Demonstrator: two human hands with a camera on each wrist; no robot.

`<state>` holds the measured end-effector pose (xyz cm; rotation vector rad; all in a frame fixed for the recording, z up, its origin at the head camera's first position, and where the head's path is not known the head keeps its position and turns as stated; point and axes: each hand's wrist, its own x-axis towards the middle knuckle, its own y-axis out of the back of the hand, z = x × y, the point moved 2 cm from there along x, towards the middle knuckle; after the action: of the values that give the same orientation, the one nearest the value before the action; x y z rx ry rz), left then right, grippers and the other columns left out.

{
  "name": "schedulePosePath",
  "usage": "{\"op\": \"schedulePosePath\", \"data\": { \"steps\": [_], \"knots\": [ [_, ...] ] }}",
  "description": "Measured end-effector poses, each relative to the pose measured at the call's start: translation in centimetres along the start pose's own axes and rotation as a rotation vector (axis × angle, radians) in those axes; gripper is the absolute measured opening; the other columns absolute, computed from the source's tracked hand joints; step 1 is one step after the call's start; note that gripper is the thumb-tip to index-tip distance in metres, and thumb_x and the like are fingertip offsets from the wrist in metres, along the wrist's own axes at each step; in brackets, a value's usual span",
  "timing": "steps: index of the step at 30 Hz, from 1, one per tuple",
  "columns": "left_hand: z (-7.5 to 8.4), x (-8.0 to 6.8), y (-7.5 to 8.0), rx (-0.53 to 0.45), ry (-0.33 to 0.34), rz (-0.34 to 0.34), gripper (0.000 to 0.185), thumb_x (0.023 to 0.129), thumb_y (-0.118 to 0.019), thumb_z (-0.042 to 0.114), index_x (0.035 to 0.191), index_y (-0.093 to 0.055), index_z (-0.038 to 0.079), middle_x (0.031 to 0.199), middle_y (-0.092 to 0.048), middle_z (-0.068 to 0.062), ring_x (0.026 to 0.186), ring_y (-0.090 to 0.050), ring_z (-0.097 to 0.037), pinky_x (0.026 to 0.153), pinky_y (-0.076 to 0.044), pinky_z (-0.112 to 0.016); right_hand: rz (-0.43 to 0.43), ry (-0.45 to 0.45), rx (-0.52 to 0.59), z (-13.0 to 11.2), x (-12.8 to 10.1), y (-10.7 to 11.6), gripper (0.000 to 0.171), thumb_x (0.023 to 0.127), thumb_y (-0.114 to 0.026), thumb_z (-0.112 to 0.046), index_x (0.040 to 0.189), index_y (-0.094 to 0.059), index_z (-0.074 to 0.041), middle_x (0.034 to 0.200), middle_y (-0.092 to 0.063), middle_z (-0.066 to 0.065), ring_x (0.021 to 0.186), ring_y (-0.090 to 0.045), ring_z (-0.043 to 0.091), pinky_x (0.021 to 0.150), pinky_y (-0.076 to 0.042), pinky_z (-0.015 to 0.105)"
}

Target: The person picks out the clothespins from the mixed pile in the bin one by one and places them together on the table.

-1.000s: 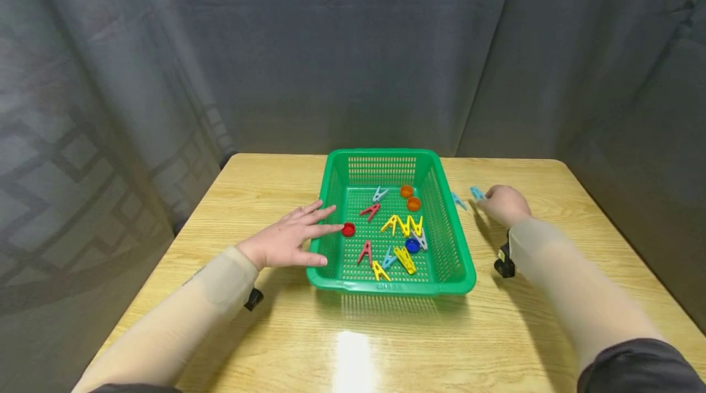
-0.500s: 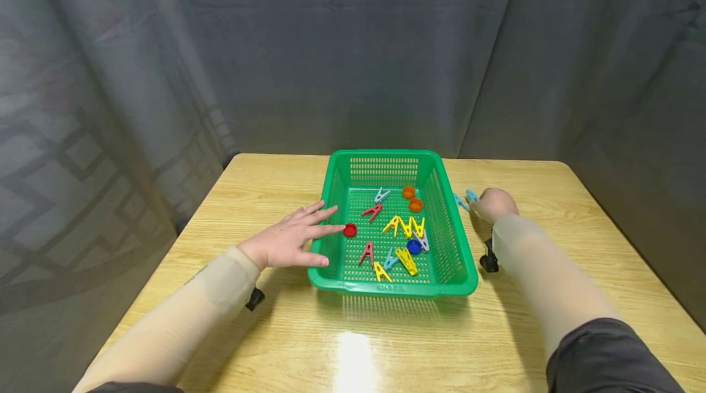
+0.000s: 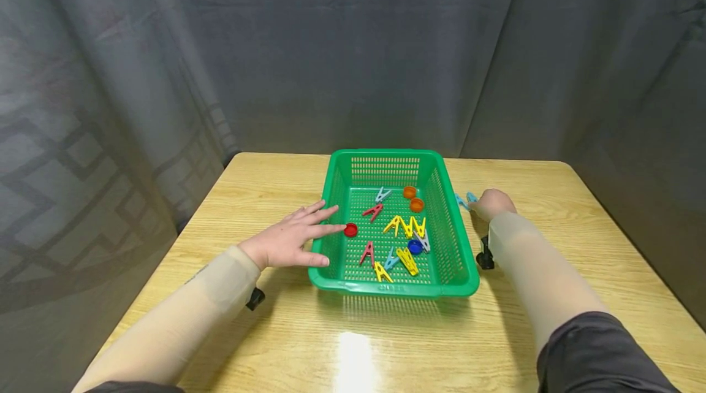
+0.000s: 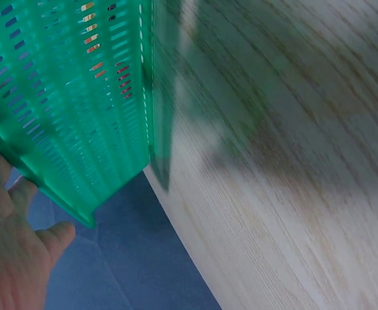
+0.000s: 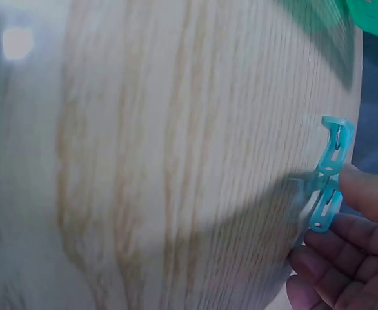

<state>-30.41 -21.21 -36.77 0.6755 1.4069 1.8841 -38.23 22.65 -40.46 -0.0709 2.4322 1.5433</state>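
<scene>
My right hand [image 3: 493, 203] is on the table just right of the green basket [image 3: 388, 288], pinching a light blue clothespin [image 3: 471, 197] between thumb and fingers. A second light blue clothespin [image 3: 461, 202] is right beside it, close to the basket's wall; both also show in the right wrist view, at the fingertips. With fingers spread, my left hand [image 3: 298, 236] lies over the basket's left rim, its index fingertip near a red cap [image 3: 350, 230]. In the left wrist view the left thumb sticks out below the rim.
Inside the basket are yellow clothespins [image 3: 407, 261], red clothespins [image 3: 372, 212], light blue and grey ones, a blue cap [image 3: 415, 247] and two orange caps [image 3: 416, 205]. The wooden table [image 3: 265, 187] has a dark curtain [image 3: 353, 56] behind it.
My right hand has moved left with its light blue clothespin, up to the other one beside the basket. The left hand stays at the rim.
</scene>
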Motion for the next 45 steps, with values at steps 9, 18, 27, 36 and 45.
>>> {"op": "schedulePosePath", "data": {
  "steps": [9,18,27,36,45],
  "knots": [
    [0.0,0.0,0.0,0.002,0.008,-0.007,0.069,0.088,-0.061,0.054,0.148,-0.040,0.027,0.161,-0.013,-0.001,0.147,0.000,-0.029,0.113,-0.010,-0.058,0.008,-0.020,0.029,0.2,0.0,-0.1,0.035,0.098,-0.053,-0.031,0.077,-0.057,-0.003,0.078,-0.055,0.011,0.072,-0.050,0.026,0.063,-0.042,0.038],
    [0.1,0.0,0.0,0.008,0.003,-0.007,0.070,0.088,-0.060,0.055,0.148,-0.039,0.027,0.161,-0.014,-0.002,0.147,-0.001,-0.030,0.113,-0.011,-0.058,0.010,0.013,0.018,0.2,-0.4,0.5,0.038,0.099,-0.050,-0.031,0.091,-0.061,0.005,0.093,-0.060,0.021,0.080,-0.055,0.031,0.069,-0.047,0.044],
    [0.1,-0.1,0.1,0.008,0.008,-0.004,0.070,0.088,-0.060,0.057,0.148,-0.039,0.028,0.161,-0.014,-0.002,0.147,-0.001,-0.029,0.114,-0.010,-0.057,0.073,0.069,-0.002,-0.2,-0.5,1.7,0.037,0.098,-0.047,-0.032,0.075,-0.053,-0.003,0.071,-0.050,0.009,0.064,-0.045,0.022,0.060,-0.041,0.038],
    [0.0,-0.1,0.0,0.007,0.011,-0.010,0.070,0.088,-0.058,0.058,0.148,-0.039,0.028,0.161,-0.015,-0.004,0.147,0.000,-0.028,0.114,-0.010,-0.056,0.077,0.120,-0.005,-1.5,-0.8,3.2,0.055,0.101,-0.044,-0.032,0.131,-0.046,0.013,0.132,-0.046,0.034,0.117,-0.047,0.051,0.094,-0.041,0.059],
    [0.0,0.0,0.1,0.004,0.006,-0.006,0.070,0.088,-0.059,0.057,0.148,-0.040,0.027,0.160,-0.016,-0.005,0.147,-0.001,-0.028,0.114,-0.011,-0.057,0.108,0.209,0.035,-4.3,-2.1,5.2,0.057,0.101,-0.046,-0.036,0.133,-0.046,0.011,0.133,-0.047,0.032,0.116,-0.048,0.049,0.092,-0.042,0.059]
  ]
}}
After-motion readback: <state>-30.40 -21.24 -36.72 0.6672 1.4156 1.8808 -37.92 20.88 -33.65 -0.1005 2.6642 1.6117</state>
